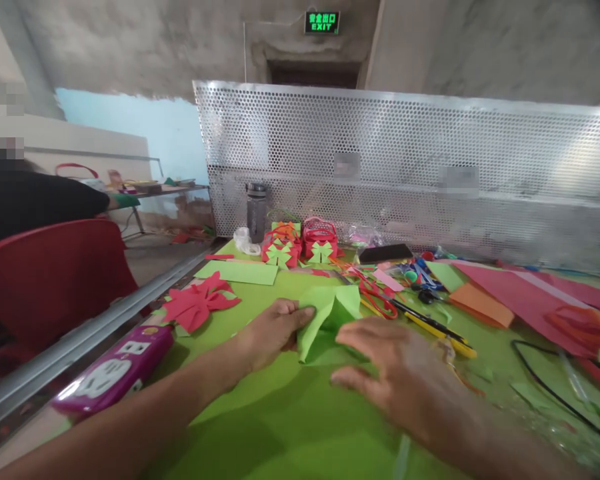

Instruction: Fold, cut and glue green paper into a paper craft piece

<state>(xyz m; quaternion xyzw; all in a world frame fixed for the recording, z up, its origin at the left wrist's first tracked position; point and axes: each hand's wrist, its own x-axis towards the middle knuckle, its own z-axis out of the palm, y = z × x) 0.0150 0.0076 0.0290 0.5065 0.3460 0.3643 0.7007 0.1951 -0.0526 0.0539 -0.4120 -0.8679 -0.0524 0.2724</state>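
Observation:
My left hand (275, 332) pinches the left edge of a creased sheet of light green paper (316, 328) between thumb and fingers. The paper stands raised off the table, with a fold bulging toward me. My right hand (390, 363) is at its right side, thumb spread away from the fingers. The fingertips overlap the paper's right edge; whether they touch it, I cannot tell. Left of my hands lies a red paper flower (200, 303) with green bits under it. A yellow-and-black cutter knife (437, 330) and red-handled scissors (380, 298) lie to the right.
On the green tabletop (260, 413) stand two red paper baskets (320, 239) with green bows and a grey bottle (257, 212). A purple case (117, 370) lies at the left edge. Red sheets (520, 297) and a black cable (555, 387) are right. A perforated metal panel (405, 147) rises behind.

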